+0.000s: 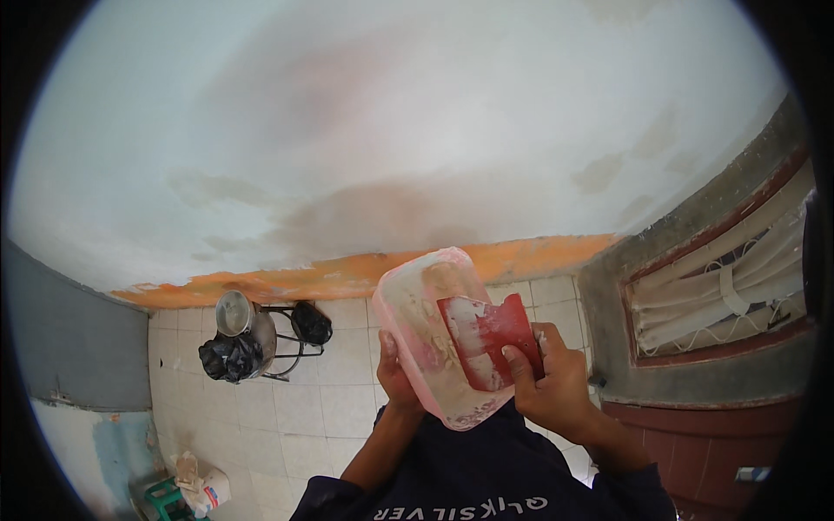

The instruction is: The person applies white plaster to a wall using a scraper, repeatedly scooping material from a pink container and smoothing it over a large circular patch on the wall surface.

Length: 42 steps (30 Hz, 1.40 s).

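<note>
My left hand (400,372) grips the near left side of a pink plastic tub (396,326), its thumb up along the outer wall. Pale putty is smeared over the tub's floor and sides. Between the thumb and fingers of my right hand (549,382) is a red putty spreader (499,337), a flat plate coated with whitish putty on its left half. The spreader is over the right part of the tub and hides some of its inside. Whether its edge touches the tub's floor, I cannot tell.
Ahead rises a white wall (391,113) with damp-looking patches and an orange strip (547,256) along its foot. On the tiled floor (339,408) at left stand a metal pot (234,313) and black plastic bags (231,358) by a dark-legged stand. A green stool (165,497) is lower left; a curtained window (721,291) is right.
</note>
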Available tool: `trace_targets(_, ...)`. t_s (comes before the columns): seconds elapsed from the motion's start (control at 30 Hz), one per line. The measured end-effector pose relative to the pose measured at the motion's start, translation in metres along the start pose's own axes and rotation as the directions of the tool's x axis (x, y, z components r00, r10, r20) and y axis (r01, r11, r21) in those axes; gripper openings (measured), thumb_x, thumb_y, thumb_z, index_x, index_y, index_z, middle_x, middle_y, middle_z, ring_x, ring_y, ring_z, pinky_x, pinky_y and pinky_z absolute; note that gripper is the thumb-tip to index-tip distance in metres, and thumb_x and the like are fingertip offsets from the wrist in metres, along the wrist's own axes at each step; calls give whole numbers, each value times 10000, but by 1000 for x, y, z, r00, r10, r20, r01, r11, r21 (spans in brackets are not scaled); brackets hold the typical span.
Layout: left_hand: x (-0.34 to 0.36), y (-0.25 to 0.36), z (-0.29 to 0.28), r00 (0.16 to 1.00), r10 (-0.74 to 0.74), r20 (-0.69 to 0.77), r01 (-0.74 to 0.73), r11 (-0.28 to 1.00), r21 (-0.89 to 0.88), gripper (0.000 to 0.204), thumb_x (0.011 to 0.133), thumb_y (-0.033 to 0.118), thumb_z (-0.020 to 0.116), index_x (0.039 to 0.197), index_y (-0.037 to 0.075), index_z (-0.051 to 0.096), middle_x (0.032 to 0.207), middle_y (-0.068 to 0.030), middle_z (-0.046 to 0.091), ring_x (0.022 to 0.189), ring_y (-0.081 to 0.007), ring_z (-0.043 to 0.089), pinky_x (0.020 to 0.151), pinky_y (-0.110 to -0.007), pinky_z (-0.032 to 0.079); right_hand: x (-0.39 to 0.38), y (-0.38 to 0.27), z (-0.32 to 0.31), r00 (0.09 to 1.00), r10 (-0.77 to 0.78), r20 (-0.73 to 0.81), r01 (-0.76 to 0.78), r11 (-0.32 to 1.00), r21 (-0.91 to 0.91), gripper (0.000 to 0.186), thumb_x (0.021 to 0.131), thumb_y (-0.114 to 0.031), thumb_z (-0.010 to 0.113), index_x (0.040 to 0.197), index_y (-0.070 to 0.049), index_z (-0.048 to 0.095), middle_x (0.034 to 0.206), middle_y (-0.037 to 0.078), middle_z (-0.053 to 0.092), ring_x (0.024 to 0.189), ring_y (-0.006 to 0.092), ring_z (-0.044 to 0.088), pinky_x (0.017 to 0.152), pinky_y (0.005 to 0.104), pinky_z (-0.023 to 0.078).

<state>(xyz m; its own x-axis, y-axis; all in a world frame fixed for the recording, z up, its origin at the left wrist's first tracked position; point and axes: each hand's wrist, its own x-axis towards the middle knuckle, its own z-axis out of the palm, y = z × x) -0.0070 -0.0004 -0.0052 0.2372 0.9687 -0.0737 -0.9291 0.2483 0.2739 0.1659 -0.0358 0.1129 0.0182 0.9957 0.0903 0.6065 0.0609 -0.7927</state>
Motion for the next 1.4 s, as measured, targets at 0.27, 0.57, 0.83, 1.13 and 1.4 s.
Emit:
trace_targets(0.27,-5,-3,-3,996,43,74,-47,997,55,668,993,493,438,1466,37,316,1429,-166,445,1281,-329,466,1086,-488,377,-12,6,7,989,-50,138,79,974,-213,303,903,-103,632,1092,76,477,726,245,650,555,407,644,500,423,516)
trace_targets(0.57,-3,-5,-7,989,67,134,-65,998,-19,661,998,481,430,1452,10,335,1417,-171,463,1280,-321,470,1092,-461,372,-9,20,28,996,-71,48,69,997,36,302,917,-124,608,1045,94,443,621,243,591,506,443,613,430,471,474)
trace_targets(0.83,-5,-9,-8,999,32,22,-32,999,-8,640,1009,469,413,1455,17,335,1433,-167,451,1293,-316,460,1100,-463,362,-9,10,29,995,92,39,-95,990,100,280,914,-100,586,1087,71,448,733,291,635,650,451,661,560,459,534)
trace_targets(1.13,-2,-12,-7,999,34,10,-35,997,64,672,1000,478,427,1476,25,287,1458,-181,410,1321,-333,427,1112,-483,348,-12,11,36,994,111,16,-112,990,81,288,900,-98,602,1082,82,469,766,289,639,709,452,671,589,437,539)
trace_targets(1.4,-2,-18,5,998,-13,-64,11,999,-30,688,1004,554,313,1484,61,299,1451,-173,413,1324,-355,427,1107,-514,350,12,30,16,987,107,-122,-36,877,478,222,967,-106,549,1111,55,497,847,128,659,577,178,619,539,336,525)
